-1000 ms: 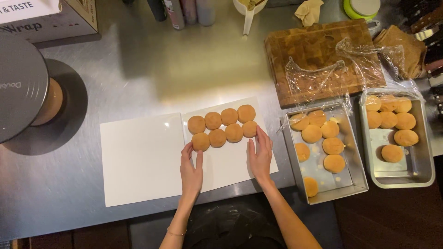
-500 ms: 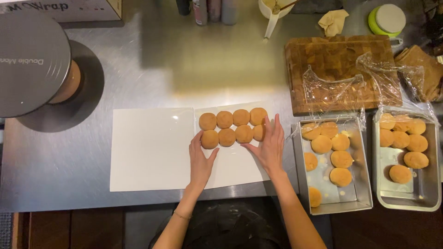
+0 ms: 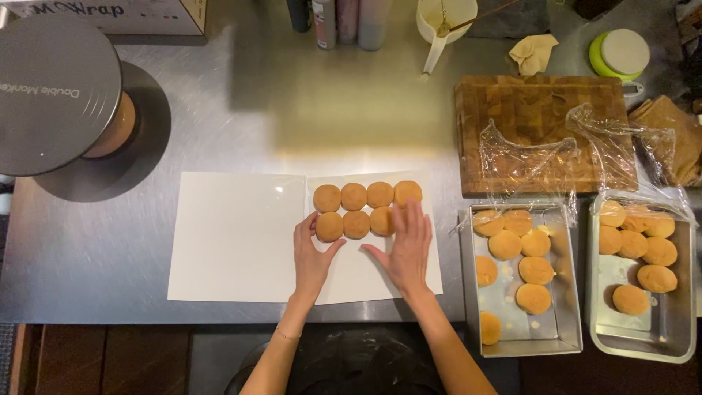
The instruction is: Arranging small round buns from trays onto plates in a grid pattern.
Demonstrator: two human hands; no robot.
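Now right hand (image 3: 406,249) has slid onto buns (image 3: 356,211).

One head-worn camera looks straight down, fairly close, at the steel counter (image 3: 307,110).

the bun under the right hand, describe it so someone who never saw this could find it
On the steel counter lie two white paper sheets side by side; the right one carries two rows of round golden buns. Go to the near row's right end. That bun is the only one half hidden by the right hand.
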